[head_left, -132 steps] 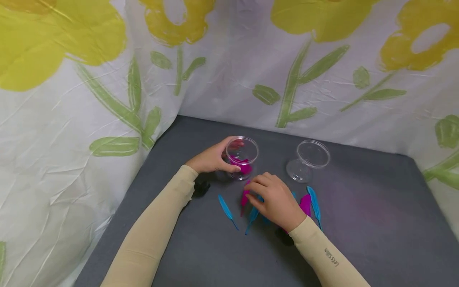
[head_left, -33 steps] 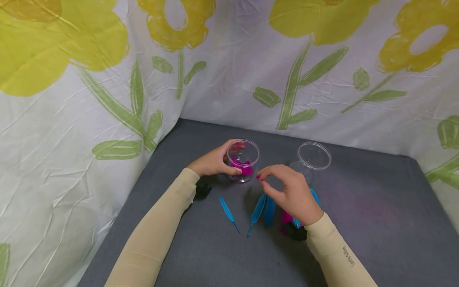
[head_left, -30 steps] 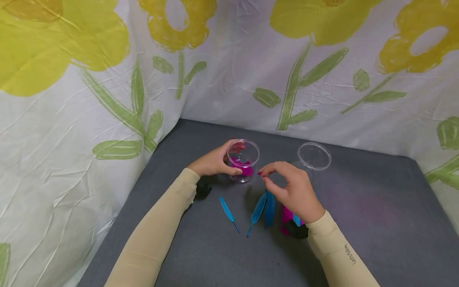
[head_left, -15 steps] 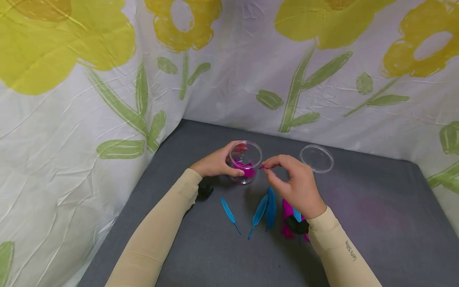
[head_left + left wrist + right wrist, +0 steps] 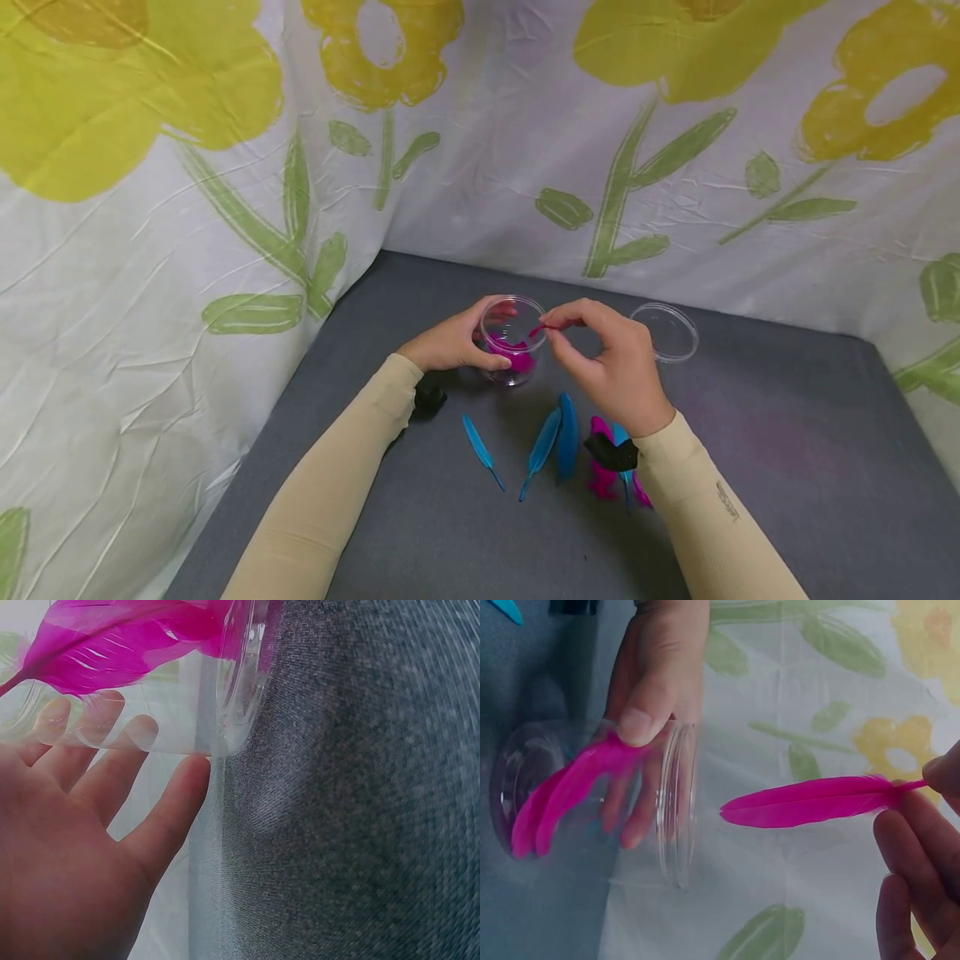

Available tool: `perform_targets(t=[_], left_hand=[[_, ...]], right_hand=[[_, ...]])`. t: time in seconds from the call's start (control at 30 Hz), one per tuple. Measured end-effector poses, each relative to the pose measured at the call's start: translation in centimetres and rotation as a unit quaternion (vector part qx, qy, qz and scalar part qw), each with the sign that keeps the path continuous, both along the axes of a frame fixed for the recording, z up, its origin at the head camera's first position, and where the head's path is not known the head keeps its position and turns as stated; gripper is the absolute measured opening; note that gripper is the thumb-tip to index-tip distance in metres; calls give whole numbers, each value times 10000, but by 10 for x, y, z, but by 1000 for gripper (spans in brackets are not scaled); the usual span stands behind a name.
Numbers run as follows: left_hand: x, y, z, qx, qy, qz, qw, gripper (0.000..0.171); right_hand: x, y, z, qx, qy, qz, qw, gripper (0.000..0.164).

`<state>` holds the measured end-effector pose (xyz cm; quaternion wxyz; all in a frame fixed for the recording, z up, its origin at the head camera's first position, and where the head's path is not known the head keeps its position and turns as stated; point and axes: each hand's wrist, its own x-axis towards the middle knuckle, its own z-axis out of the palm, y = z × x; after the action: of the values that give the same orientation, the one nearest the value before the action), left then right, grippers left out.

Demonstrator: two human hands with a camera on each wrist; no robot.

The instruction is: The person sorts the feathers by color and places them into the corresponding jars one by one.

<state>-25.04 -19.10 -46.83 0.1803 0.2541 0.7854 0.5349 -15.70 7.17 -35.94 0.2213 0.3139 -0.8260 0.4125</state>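
My left hand point(image 5: 450, 343) grips a clear plastic cup point(image 5: 514, 297) from its left side, thumb in front and fingers behind. Inside the cup lie magenta feathers point(image 5: 574, 784), seen through the wall in the right wrist view. My right hand point(image 5: 618, 362) pinches another magenta feather point(image 5: 810, 802) by its quill between thumb and fingers. That feather hangs at the cup's rim, its vane pointing toward the opening and still outside it in the right wrist view. In the left wrist view the left fingers point(image 5: 139, 733) spread along the cup wall.
A second clear cup point(image 5: 670, 333) stands behind my right hand, partly hidden. Blue feathers point(image 5: 567, 437) lie on the dark grey table point(image 5: 787, 517), one blue feather point(image 5: 480, 446) farther left. Magenta feathers point(image 5: 602, 483) lie below my right wrist. A flower-print cloth point(image 5: 480, 192) hangs behind.
My right hand has picked up a magenta feather from the table and carried it up and forward to the cup's rim. The left hand keeps its grip on the cup.
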Motion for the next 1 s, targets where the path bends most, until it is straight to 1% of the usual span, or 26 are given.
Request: perform_targets(t=[0.13,0.27,0.4,0.5,0.67,0.87,1.0], left_hand=[[0,0,0,12,1,-55,10000,96],[0,0,-1,-50,15,-23,10000,100],[-1,0,-2,-105,40,27,9999,99],[-2,0,-2,-66,66,-24,10000,98],[-1,1,-1,-44,100,-105,9999,96],[-1,-1,-1,-131,102,-58,9998,95],[1,-2,1,-136,22,-43,9999,92]], right_hand=[[-6,-5,0,-102,14,79,9999,15],[-10,-9,-1,-103,-63,124,9999,16],[-14,-13,-5,-43,-244,109,9996,15],[-17,-14,-8,-7,-321,76,9995,14],[-21,-17,-13,74,-360,-19,9993,12],[-30,-23,-20,135,-439,-10,9989,12],[-36,-25,-29,391,-480,30,9981,14]])
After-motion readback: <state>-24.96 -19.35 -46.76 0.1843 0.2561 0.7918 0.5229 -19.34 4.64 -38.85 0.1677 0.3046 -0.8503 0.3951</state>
